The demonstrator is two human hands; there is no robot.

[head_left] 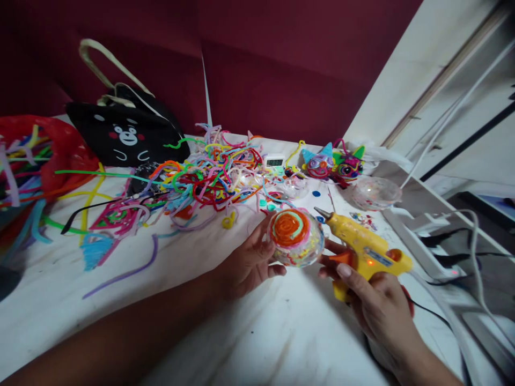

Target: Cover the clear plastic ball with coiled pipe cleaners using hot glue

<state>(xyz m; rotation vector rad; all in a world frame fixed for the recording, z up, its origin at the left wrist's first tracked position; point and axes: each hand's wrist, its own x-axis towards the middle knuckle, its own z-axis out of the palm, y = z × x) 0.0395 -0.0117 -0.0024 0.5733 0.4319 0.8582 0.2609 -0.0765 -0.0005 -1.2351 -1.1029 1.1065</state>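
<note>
Held ball [296, 237] in left hand [249, 262], gripped glue gun [364, 249] in right hand [378, 305]; risked burning fingers [345, 271] on nearby hot nozzle [323, 213]

Left hand [251, 260]: bare forearm enters from the lower left and runs diagonally toward centre, palm turned rightward, thumb and fingers curved in a cupped grasp. Right hand [380, 305]: forearm enters from the lower right, fingers wrapped in a closed grip, one finger extended forward. The hands are near each other but apart.

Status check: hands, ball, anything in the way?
Left hand grips the ball. Right hand holds the glue gun, nozzle beside it. Pipe cleaners piled behind, apart from both hands.
</note>
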